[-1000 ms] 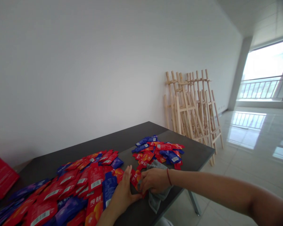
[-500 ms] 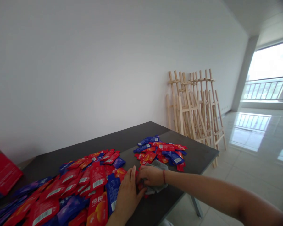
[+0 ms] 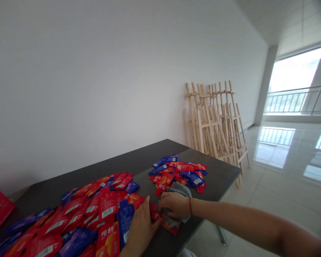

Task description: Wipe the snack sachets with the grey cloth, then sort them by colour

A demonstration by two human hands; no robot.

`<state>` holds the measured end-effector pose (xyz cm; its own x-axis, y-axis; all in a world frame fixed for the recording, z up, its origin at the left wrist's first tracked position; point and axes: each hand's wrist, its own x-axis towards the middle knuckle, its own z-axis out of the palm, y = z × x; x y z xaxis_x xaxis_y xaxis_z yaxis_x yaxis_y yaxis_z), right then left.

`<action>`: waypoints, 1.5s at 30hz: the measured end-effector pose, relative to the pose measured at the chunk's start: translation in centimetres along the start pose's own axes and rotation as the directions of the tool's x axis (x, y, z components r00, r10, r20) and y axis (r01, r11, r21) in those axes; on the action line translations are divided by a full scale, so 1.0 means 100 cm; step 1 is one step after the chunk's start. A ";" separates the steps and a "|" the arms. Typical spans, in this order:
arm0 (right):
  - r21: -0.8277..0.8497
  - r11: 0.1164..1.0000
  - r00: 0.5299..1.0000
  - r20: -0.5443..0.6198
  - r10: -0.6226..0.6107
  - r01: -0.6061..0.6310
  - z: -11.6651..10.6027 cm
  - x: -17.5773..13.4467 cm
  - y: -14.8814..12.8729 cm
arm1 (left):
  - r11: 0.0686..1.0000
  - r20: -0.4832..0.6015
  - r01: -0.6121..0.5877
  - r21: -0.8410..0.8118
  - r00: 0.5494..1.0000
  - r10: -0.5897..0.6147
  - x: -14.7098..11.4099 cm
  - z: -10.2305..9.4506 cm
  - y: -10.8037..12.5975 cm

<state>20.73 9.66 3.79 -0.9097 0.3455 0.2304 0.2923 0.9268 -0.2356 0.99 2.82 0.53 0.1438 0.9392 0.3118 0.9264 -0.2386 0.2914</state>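
Note:
In the head view my right hand (image 3: 174,205) is closed on a crumpled grey cloth (image 3: 184,190). The cloth is pressed onto a red and orange pouch (image 3: 172,228) lying flat on the dark table (image 3: 147,150), covering part of it. My left hand (image 3: 142,222) rests beside that pouch with its fingers stretched out and its thumb reaching the pouch's near edge. Left of it spreads a big heap of red and blue pouches (image 3: 107,207). Beyond my right hand lies a smaller pile of similar pouches (image 3: 186,167).
A red box (image 3: 0,207) stands at the left edge. Wooden easels (image 3: 216,123) lean against the white wall past the table's far right corner. The table's right edge runs beneath my right forearm, with shiny tiled floor (image 3: 256,182) beyond.
The cloth in my right hand has spread out over the red pouch, and more of the pouch shows. My left hand has shifted slightly left in view. The whole view has turned a little right.

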 end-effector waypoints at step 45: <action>-0.084 0.992 0.989 -0.121 0.082 -0.093 0.008 -0.019 -0.016 | 0.991 0.181 -0.124 0.053 0.977 0.112 0.000 -0.004 0.006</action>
<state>21.74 7.35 2.94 -0.8402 0.4356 0.3231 0.3989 0.8999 -0.1759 1.44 2.57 1.09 0.3076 0.9355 0.1741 0.9186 -0.3396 0.2019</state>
